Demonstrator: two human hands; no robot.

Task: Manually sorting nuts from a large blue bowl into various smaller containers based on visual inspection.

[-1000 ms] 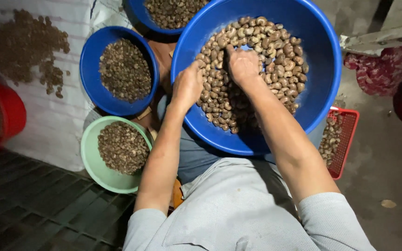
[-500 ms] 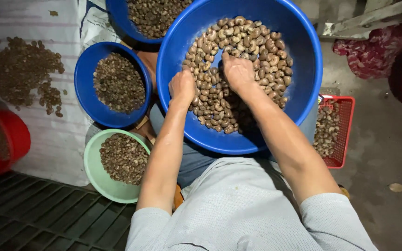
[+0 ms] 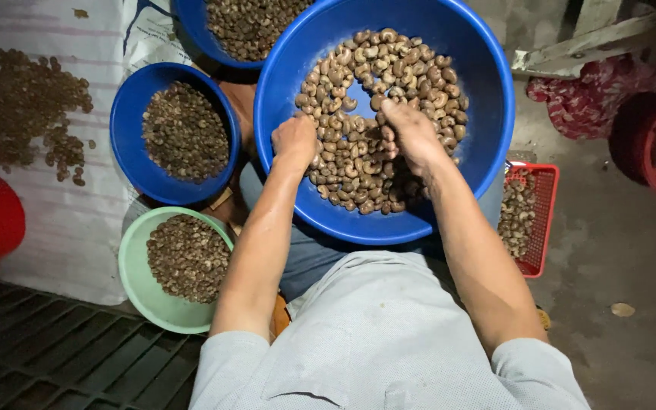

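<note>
The fingertips of both hands are buried among cashew nuts (image 3: 358, 68) in the big blue basin (image 3: 487, 129); the left hand (image 3: 294, 141) is curled closed, and the right hand's (image 3: 411, 133) grip cannot be told. At nine o'clock, a smaller blue bowl (image 3: 127, 129) holds darker nuts.

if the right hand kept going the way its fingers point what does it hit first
Most likely the cashew nuts heaped just ahead of it: the right hand already rests on the pile in the large blue basin, fingers aimed toward the far side. Beyond the nuts comes the basin's far wall.
</note>
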